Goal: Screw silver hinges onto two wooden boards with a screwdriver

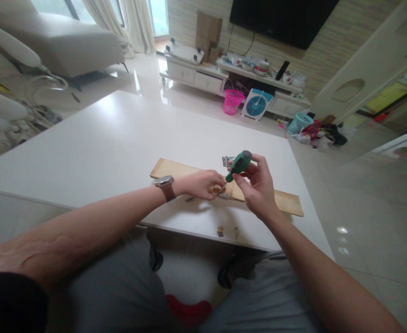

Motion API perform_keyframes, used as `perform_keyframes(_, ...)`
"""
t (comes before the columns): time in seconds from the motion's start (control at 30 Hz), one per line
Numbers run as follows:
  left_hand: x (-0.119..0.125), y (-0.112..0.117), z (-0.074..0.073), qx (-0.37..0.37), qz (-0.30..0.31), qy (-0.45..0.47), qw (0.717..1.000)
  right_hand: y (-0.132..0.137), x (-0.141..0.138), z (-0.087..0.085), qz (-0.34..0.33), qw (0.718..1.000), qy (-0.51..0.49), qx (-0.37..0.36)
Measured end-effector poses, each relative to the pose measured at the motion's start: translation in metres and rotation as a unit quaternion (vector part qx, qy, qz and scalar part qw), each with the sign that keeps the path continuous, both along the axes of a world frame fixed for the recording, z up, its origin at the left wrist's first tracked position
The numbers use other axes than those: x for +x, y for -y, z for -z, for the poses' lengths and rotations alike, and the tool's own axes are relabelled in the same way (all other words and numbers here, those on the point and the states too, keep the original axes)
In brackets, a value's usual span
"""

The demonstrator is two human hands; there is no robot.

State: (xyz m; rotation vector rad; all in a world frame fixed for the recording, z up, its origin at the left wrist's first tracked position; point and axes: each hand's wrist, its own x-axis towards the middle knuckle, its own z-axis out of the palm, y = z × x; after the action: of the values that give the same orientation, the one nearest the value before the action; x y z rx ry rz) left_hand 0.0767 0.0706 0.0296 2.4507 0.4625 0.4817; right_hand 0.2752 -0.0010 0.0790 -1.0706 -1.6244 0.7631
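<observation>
My right hand grips a screwdriver with a green and black handle, its shaft slanting down to the left. The shaft's end meets a small metal plate, which looks like a hinge, at the near edge of a wooden board. My left hand has its fingers curled together by the screwdriver's tip; what they pinch is hidden. The board lies across the white table under both hands. Behind the screwdriver, a second metal hinge shows partly.
On the white table, a small dark metal piece lies near my left wrist. Toward the front edge are a small colourful piece and a pale one. Beyond stand a pink basket and a box fan.
</observation>
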Motion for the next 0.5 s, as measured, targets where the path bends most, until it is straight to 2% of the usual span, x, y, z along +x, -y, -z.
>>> perform_keyframes(0.23, -0.001, -0.002, -0.005, -0.136, -0.006, 0.029, 0.990, -0.002, 0.003, 0.004, -0.007, 1.000, -0.011, 0.018)
perform_keyframes(0.5, 0.002, -0.003, -0.001, -0.136, -0.019, 0.040, 0.990, -0.012, 0.000, 0.019, 0.028, 0.999, -0.014, 0.012)
